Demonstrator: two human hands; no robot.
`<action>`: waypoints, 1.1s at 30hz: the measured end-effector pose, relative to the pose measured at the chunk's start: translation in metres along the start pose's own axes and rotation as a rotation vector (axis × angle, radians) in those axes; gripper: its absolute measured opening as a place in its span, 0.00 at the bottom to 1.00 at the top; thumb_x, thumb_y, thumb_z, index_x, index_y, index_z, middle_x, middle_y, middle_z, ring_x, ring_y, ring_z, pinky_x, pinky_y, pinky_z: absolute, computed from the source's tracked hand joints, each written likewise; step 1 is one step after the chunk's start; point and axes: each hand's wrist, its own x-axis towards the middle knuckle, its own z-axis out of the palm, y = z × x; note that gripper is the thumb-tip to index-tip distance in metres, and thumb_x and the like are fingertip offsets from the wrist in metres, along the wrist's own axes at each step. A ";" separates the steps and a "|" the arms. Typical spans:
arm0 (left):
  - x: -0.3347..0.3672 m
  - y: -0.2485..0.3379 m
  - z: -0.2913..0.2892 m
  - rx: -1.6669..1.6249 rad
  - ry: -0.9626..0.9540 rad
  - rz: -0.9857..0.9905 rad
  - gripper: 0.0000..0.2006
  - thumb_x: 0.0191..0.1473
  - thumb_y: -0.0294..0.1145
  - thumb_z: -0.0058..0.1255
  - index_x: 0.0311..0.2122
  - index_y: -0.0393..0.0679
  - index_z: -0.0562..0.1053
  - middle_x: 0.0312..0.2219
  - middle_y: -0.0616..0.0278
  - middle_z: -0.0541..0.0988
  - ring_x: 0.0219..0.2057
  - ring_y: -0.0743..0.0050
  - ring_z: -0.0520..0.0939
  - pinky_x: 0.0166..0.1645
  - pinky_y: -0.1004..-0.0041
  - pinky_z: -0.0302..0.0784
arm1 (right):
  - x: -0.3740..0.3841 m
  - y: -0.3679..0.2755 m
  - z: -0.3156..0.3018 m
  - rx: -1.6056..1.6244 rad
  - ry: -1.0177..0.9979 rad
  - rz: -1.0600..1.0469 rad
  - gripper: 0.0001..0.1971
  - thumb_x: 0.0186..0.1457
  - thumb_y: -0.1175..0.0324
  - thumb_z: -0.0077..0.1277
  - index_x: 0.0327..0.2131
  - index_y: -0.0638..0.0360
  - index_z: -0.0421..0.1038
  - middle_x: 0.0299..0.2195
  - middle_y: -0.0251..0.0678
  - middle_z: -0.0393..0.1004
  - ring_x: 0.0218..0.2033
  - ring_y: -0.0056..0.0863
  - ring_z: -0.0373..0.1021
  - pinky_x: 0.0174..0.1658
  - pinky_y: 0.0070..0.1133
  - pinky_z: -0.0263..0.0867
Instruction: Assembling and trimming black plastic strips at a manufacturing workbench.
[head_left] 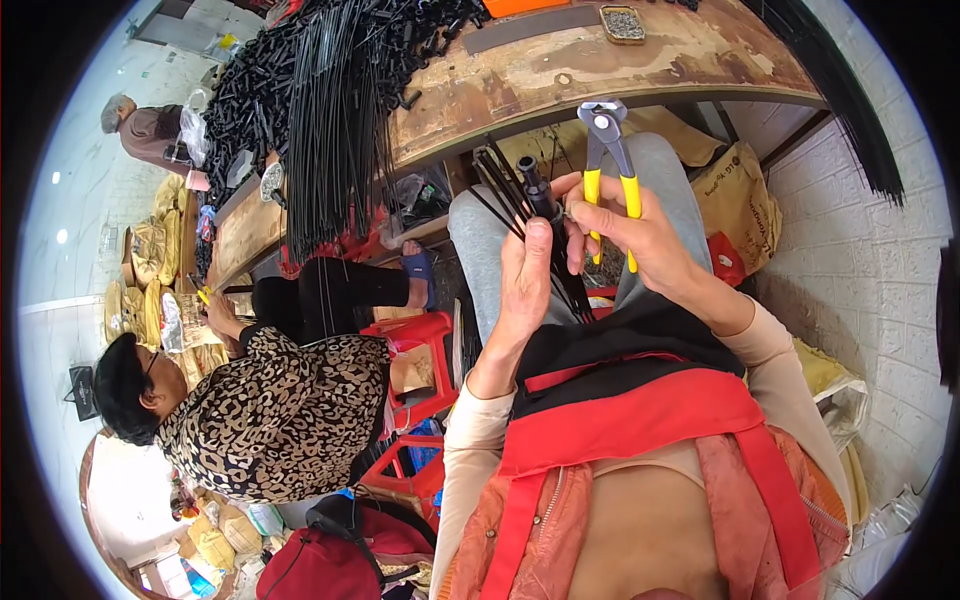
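Observation:
In front of my lap, my left hand [522, 282] is closed around a bundle of thin black rods [500, 188], its thumb pointing up. A short black tubular fitting [538, 190] stands between my two hands, beside the rods. Fingertips touch it on the right; how it joins the rods is hidden. My right hand [640, 238] grips cutting pincers by their yellow handles [631, 195], with the grey jaws [603, 122] pointing away from me. The fingers of that hand also reach in toward the fitting.
Beyond my knees runs a worn wooden bench [450, 110], heaped with black tubular parts [260, 95] and long black rods [335, 130]. A small tray of tiny metal pieces [622, 24] sits on it. A co-worker in a leopard-print top [290, 410] sits left, near red stools [425, 370].

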 end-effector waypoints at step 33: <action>0.000 -0.002 -0.011 -0.164 -0.200 -0.094 0.29 0.63 0.58 0.32 0.44 0.36 0.65 0.19 0.67 0.66 0.21 0.80 0.67 0.29 0.76 0.64 | -0.036 -0.102 -0.022 -0.993 -0.352 0.383 0.19 0.63 0.61 0.42 0.53 0.60 0.63 0.22 0.37 0.70 0.24 0.27 0.71 0.31 0.25 0.65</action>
